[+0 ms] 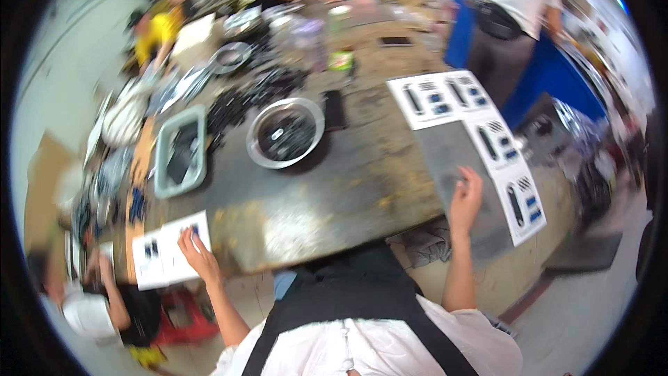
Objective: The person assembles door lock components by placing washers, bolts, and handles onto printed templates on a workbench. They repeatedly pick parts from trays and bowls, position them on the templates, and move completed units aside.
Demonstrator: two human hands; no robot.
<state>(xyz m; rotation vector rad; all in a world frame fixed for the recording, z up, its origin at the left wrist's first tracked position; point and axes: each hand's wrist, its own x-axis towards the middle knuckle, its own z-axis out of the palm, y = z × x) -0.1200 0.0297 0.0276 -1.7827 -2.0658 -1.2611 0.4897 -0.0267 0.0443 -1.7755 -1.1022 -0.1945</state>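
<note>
My left hand reaches over the right edge of a white sheet at the table's near left, fingers loosely apart. Beside its fingertips lies a small dark piece, and more small dark blue pieces rest on the sheet. Motion blur hides whether the fingers touch any. On the right, my right hand hovers over a grey mat, fingers half curled and apart, with nothing seen in them. Around that mat, white sheets carry long black pieces, blue pieces and small dark groups; I cannot tell which are printed.
A metal bowl of black parts stands mid-table, next to a dark phone-like slab. Left of it are a pale green tray and a heap of black parts. Other people work at the far side and at the left.
</note>
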